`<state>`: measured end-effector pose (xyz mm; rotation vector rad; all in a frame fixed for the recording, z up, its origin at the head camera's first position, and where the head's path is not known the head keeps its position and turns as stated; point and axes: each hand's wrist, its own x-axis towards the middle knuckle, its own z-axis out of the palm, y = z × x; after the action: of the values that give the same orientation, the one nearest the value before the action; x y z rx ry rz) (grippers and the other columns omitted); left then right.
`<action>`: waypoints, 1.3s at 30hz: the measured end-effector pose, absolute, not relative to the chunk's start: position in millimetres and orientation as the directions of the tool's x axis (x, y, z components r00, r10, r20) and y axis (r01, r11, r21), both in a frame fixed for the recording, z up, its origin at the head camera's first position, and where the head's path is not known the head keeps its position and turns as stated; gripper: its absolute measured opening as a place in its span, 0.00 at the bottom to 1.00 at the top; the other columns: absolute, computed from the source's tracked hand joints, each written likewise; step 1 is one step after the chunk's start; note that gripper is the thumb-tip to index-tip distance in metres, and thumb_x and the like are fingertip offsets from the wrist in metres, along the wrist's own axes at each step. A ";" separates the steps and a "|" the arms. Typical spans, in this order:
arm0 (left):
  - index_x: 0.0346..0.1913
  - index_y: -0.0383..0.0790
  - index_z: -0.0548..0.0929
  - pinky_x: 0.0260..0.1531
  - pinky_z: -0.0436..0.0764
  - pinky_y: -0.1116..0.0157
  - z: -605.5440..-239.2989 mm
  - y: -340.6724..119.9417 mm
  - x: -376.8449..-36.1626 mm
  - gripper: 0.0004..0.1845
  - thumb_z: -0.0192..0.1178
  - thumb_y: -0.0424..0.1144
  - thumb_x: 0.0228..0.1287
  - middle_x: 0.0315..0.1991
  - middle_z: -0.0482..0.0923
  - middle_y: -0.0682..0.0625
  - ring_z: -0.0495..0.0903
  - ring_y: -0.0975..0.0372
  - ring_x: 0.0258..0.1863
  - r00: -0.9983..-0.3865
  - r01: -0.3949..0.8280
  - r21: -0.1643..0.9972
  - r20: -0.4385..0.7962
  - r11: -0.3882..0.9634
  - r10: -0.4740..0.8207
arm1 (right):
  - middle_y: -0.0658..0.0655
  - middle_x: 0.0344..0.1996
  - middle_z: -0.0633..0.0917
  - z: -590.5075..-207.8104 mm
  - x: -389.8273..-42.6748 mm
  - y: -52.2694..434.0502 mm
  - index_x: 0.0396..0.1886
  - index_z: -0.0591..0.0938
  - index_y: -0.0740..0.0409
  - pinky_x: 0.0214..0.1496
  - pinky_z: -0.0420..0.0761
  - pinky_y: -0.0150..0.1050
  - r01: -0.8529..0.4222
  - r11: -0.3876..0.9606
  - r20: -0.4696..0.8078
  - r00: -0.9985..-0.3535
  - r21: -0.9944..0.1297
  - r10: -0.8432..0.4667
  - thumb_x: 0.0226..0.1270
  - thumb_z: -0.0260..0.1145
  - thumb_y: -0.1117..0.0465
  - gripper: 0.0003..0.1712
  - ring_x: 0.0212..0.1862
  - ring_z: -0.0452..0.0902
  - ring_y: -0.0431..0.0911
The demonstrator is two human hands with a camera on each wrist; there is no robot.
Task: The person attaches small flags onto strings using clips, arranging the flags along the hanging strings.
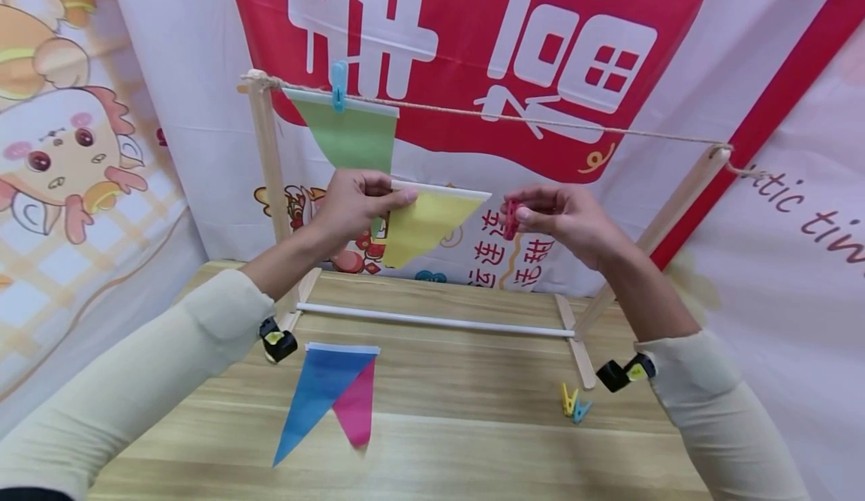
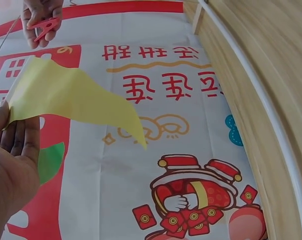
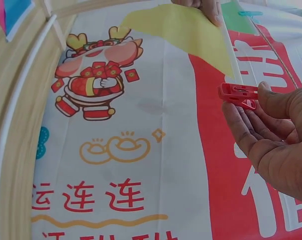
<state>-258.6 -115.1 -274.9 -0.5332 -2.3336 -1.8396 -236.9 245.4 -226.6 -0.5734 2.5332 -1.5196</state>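
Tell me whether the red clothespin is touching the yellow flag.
Apart. The head view shows a clear gap between the red clothespin, pinched in the right hand, and the tip of the yellow flag, held by the left hand.

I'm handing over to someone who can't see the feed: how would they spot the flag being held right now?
Find the wooden frame with the string across its top. Below the string, beside the pegged green flag, the left hand pinches a yellow flag by its white top edge. It is the only yellow one, and the only flag neither pegged up nor lying on the table.
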 end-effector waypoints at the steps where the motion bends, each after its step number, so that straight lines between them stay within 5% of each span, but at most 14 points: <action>1: 0.58 0.39 0.95 0.46 0.92 0.69 -273.8 -115.0 -258.8 0.18 0.76 0.48 0.77 0.50 0.96 0.45 0.92 0.57 0.44 -0.931 0.345 0.918 0.307 0.196 0.198 | 0.49 0.55 0.94 -225.6 -236.5 244.8 0.76 0.82 0.61 0.62 0.92 0.35 -0.255 0.416 0.085 -0.919 -0.873 -0.385 0.84 0.72 0.54 0.28 0.56 0.93 0.45; 39: 0.64 0.36 0.89 0.55 0.92 0.69 -245.3 -97.4 -268.2 0.16 0.68 0.42 0.84 0.56 0.92 0.44 0.93 0.57 0.53 -0.931 0.349 0.937 0.343 0.026 0.125 | 0.50 0.58 0.95 -196.0 -233.5 218.0 0.74 0.85 0.57 0.62 0.93 0.36 -0.357 0.326 0.225 -0.898 -0.875 -0.379 0.81 0.75 0.54 0.27 0.58 0.95 0.45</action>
<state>-268.2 -97.4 -245.3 -0.4974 -2.1250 -2.0243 -233.5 218.0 -196.0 -0.7051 2.5409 -1.6689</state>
